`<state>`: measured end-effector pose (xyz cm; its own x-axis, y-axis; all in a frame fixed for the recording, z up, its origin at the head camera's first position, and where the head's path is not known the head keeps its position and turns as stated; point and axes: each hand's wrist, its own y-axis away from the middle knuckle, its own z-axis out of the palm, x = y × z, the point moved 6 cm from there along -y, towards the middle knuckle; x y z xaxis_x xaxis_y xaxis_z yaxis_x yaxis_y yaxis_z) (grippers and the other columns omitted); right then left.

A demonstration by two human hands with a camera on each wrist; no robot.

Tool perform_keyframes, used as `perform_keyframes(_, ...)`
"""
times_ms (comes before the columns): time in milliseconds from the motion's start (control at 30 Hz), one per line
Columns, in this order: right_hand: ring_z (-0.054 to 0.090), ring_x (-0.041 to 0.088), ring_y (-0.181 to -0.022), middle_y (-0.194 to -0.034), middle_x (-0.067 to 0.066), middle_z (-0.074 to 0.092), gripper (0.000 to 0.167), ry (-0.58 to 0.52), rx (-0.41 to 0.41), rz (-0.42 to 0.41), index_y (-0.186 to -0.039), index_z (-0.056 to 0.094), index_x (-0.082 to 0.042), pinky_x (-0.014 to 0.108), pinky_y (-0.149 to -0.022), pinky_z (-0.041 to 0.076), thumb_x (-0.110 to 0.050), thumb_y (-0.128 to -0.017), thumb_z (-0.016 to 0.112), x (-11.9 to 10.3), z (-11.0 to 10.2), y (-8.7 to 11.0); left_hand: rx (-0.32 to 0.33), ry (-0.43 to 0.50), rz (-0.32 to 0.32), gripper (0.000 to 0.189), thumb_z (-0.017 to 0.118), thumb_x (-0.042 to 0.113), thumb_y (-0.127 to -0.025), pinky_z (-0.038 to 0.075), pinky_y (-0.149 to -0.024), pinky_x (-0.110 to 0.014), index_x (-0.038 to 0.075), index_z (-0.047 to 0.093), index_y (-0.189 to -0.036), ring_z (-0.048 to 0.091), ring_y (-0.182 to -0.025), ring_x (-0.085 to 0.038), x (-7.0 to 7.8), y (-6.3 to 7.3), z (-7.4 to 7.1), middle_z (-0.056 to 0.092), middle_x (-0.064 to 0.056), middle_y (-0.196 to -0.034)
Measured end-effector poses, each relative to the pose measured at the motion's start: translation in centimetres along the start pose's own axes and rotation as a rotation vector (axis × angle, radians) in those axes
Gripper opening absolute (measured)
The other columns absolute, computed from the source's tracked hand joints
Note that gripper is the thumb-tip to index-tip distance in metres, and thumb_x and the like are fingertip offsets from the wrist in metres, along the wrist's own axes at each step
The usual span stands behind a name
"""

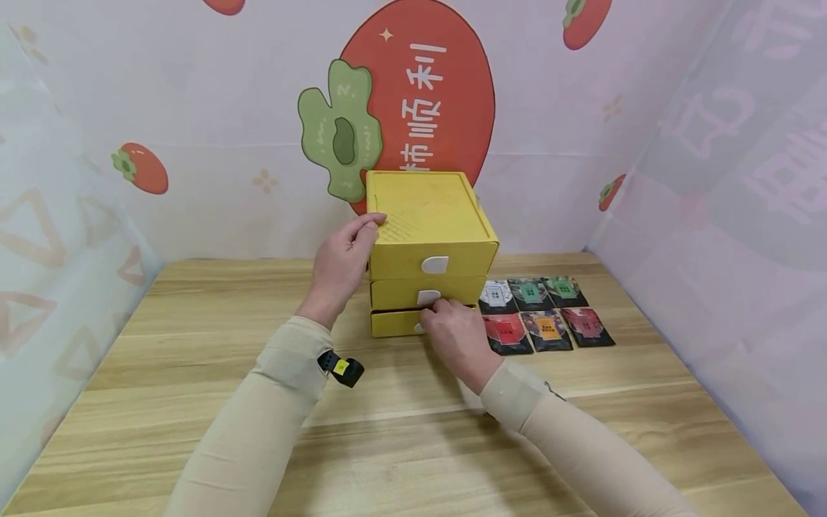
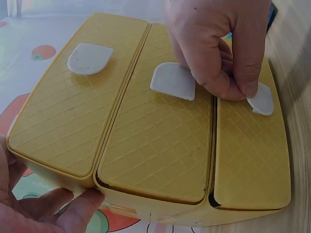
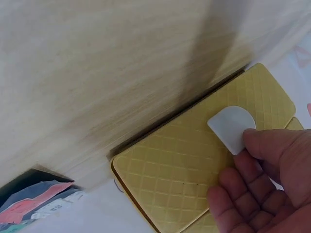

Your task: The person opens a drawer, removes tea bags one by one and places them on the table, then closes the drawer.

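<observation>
A yellow three-drawer cabinet stands upright on the table, with a white pull tab on each drawer front. My left hand rests at the cabinet's upper left edge, its fingers against the side wall. Low at the front, my right hand pinches the white tab of the bottom drawer between thumb and fingers. A dark gap shows along that drawer's top edge. The middle drawer's white tab sits just beside my right knuckles. The top drawer's tab is untouched.
Several small flat packets with coloured labels lie in two rows on the wooden table, right of the cabinet. A fruit-printed backdrop rises behind and at both sides. A black strap hangs from my left wrist.
</observation>
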<state>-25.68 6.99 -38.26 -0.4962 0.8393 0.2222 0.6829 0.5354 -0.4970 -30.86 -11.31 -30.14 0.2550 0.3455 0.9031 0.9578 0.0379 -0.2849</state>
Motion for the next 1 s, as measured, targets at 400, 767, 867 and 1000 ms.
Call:
perform_keyframes(400,0.064,0.025,-0.067,-0.075,0.007,0.068,0.013,-0.026,0.048,-0.022,-0.084,0.076,-0.012,0.039,-0.052,0.053,-0.003,-0.093,0.073,-0.4,-0.6,0.7,0.002,-0.001,0.008,0.041,0.046,0.045,-0.107,0.045,-0.109,-0.038,0.028,0.071,-0.135,0.057,-0.131,-0.011,0.0,0.0,0.0,0.065,0.01,-0.141)
perform_keyframes(767,0.063,0.022,-0.067,-0.077,0.007,0.07,0.005,-0.021,-0.018,-0.031,-0.092,0.078,-0.011,0.033,-0.057,0.055,-0.007,-0.092,0.077,-0.8,-1.1,1.6,-0.015,0.003,0.006,0.042,0.046,0.047,-0.107,0.044,-0.111,-0.04,0.029,0.07,-0.136,0.056,-0.135,-0.012,0.0,0.0,0.0,0.064,0.011,-0.143)
perform_keyframes(867,0.063,0.022,-0.067,-0.077,0.006,0.069,0.004,-0.025,-0.022,-0.037,-0.092,0.078,-0.011,0.033,-0.056,0.055,-0.007,-0.092,0.077,-1.0,-1.5,1.8,-0.017,0.01,0.001,0.041,0.046,0.047,-0.107,0.045,-0.111,-0.04,0.029,0.07,-0.136,0.056,-0.135,-0.012,0.0,0.1,0.0,0.064,0.01,-0.143)
perform_keyframes(1000,0.064,0.022,-0.066,-0.076,0.006,0.068,0.005,-0.035,-0.011,-0.046,-0.09,0.077,-0.01,0.034,-0.055,0.055,-0.006,-0.091,0.077,-1.3,-2.0,2.4,-0.01,0.015,-0.009,0.041,0.048,0.047,-0.107,0.046,-0.109,-0.04,0.03,0.07,-0.136,0.057,-0.133,-0.012,0.0,0.1,-0.1,0.064,0.011,-0.142)
